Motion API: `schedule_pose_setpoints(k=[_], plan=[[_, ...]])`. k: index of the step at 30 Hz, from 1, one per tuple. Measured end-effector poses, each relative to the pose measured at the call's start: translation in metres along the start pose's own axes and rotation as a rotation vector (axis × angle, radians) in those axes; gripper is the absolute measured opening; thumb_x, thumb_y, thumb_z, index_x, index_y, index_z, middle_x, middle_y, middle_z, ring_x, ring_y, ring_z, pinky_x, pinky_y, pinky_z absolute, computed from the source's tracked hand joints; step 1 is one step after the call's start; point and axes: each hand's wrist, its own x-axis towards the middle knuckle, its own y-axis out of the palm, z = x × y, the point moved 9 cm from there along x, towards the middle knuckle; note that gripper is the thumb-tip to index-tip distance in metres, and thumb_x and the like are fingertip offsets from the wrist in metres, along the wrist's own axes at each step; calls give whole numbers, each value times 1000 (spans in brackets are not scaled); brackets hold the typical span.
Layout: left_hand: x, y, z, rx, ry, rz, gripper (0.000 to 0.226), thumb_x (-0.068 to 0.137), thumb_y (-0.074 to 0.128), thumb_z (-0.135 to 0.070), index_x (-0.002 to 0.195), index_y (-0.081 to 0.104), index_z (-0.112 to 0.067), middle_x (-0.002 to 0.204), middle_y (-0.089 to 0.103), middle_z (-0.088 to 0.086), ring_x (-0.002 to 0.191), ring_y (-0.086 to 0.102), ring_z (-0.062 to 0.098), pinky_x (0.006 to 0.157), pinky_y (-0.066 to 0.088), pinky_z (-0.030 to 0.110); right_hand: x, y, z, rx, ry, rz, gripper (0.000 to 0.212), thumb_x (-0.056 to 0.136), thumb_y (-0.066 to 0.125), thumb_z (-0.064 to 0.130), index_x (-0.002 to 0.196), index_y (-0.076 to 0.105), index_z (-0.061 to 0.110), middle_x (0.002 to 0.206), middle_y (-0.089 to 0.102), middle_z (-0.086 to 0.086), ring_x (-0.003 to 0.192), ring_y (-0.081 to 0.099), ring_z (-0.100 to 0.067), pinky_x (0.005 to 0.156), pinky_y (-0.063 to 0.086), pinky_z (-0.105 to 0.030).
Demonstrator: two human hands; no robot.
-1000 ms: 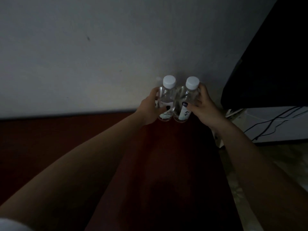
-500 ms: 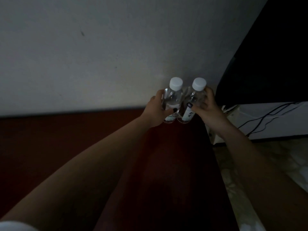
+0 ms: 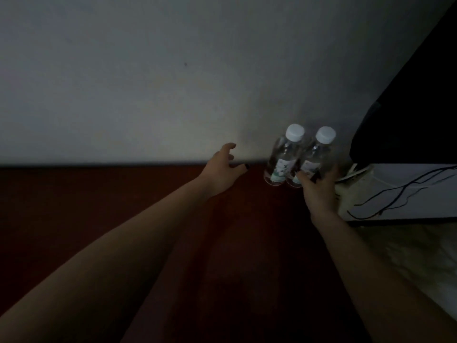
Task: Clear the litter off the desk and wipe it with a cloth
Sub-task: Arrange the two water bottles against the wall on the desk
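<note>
Two clear plastic bottles with white caps stand side by side, touching, at the far right corner of the dark red desk (image 3: 99, 206), close against the pale wall (image 3: 173, 82). The right hand (image 3: 320, 191) wraps the lower part of the right bottle (image 3: 317, 154), its fingers curled round the label and clamped on it. The left bottle (image 3: 284, 154) stands free of any grip. The left hand (image 3: 220, 173) hovers just left of the bottles, near the wall, with its fingers spread apart and loosely bent, holding nothing and touching neither bottle. Past the desk's right edge a dark screen (image 3: 408, 107) leans over a white unit with black cables (image 3: 400, 191) trailing down it, and pale floor (image 3: 408, 256) shows below. The light is dim, but no loose litter shows on the part of the desk in view, and no cloth shows either. It seems the bottles are being parked upright in the corner to free the surface, so the clearing looks nearly finished here. What is left, as I judge it, is to let go of the right bottle, fetch a cloth and wipe the desk, which has not yet begun.
</note>
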Motion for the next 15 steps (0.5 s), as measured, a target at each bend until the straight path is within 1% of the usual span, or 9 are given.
schedule_pose_setpoints(k=[2, 3, 4, 5, 6, 7, 9, 11, 15], plan=[[-16, -35, 14, -4, 3, -25, 57, 89, 63, -23, 139, 37, -15, 127, 50, 11, 97, 56, 18, 67, 44, 23, -30, 6, 1, 20, 17, -226, 70, 75, 73, 7, 136, 38, 5, 137, 46, -15, 119, 51, -22, 98, 43, -29], [-26, -55, 24, -14, -4, -50, 53, 89, 63, -22, 136, 40, -14, 123, 53, 11, 94, 56, 16, 68, 44, 23, -49, 18, 5, 35, 10, -306, 62, 74, 72, 3, 129, 44, -1, 132, 48, -20, 108, 55, -20, 89, 46, -22], [-37, -76, 36, -32, -18, -83, 50, 89, 63, -21, 134, 43, -13, 120, 56, 10, 92, 56, 16, 70, 44, 24, -67, 36, 12, 51, -3, -339, 55, 74, 70, -1, 124, 47, -5, 126, 48, -22, 97, 57, -13, 78, 44, -11], [-48, -97, 49, -55, -35, -118, 47, 89, 62, -20, 133, 45, -12, 117, 58, 9, 91, 56, 15, 69, 42, 22, -86, 62, 20, 65, -23, -316, 50, 75, 68, -4, 120, 47, -7, 121, 49, -22, 86, 57, -3, 69, 40, -4], [-60, -118, 63, -66, -47, -153, 45, 90, 62, -20, 131, 46, -13, 114, 58, 7, 90, 56, 15, 67, 40, 18, -104, 93, 29, 76, -42, -245, 47, 76, 67, -5, 118, 47, -7, 118, 49, -21, 77, 55, 6, 65, 39, -2], [-72, -140, 78, -62, -56, -185, 44, 90, 62, -21, 131, 47, -14, 114, 57, 5, 90, 55, 14, 66, 39, 16, -122, 128, 37, 81, -53, -151, 45, 78, 67, -4, 118, 47, -6, 117, 48, -20, 76, 55, 6, 65, 39, -4], [-97, -187, 110, -30, -66, -243, 43, 89, 62, -21, 130, 49, -14, 116, 56, 3, 93, 56, 15, 71, 39, 18, -163, 203, 56, 74, -86, 51, 44, 80, 67, -1, 120, 47, -1, 121, 48, -17, 88, 57, -12, 74, 45, -17], [-123, -243, 145, 9, -63, -298, 43, 89, 62, -19, 130, 51, -13, 119, 58, 6, 98, 59, 18, 78, 42, 22, -210, 276, 81, 39, -183, 207, 44, 81, 67, 3, 121, 48, 4, 121, 48, -9, 96, 55, -19, 84, 47, -29], [-169, -368, 228, 128, -62, -366, 43, 88, 62, -15, 129, 51, -10, 122, 57, 12, 111, 56, 23, 93, 40, 26, -315, 413, 108, -76, -364, 390, 49, 82, 68, 12, 127, 48, 12, 124, 48, 2, 110, 52, -14, 94, 42, -28]])
